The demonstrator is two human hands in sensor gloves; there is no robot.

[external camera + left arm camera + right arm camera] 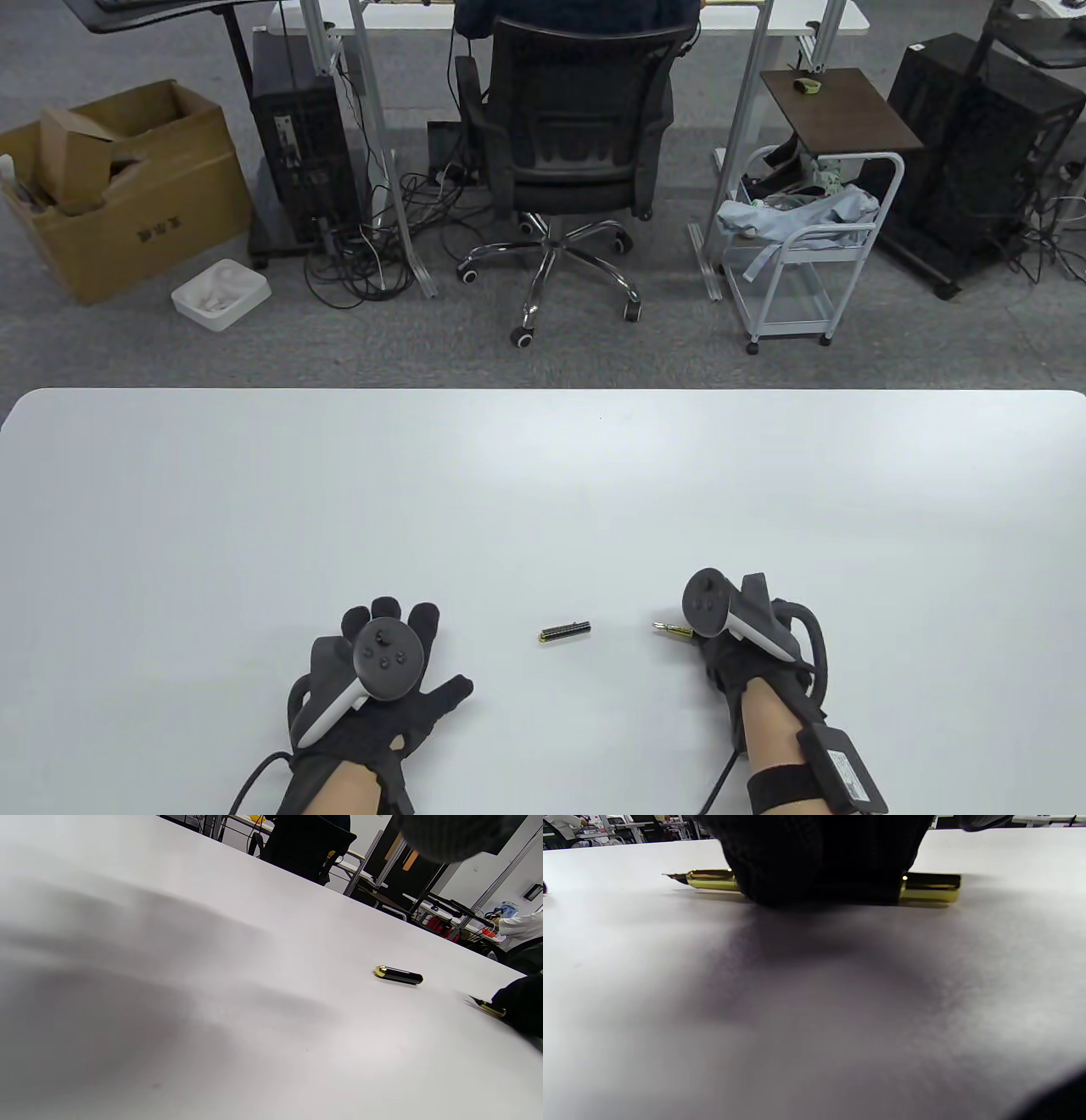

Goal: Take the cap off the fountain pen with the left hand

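Lying free on the desk (543, 475) between both hands: fountain pen cap (565, 632); left hand (386, 679) resting flat, fingers (424, 618) spreading apart; right hand (738, 632) seemingly clamping fingers on the fountain pen (712, 879).

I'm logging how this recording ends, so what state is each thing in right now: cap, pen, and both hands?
fountain pen cap: off the pen, lying alone on the table.
fountain pen: uncapped, nib bare, lying on the table.
right hand: over the pen's middle, fingers around it.
left hand: fingers spread, holding nothing, apart from the cap.
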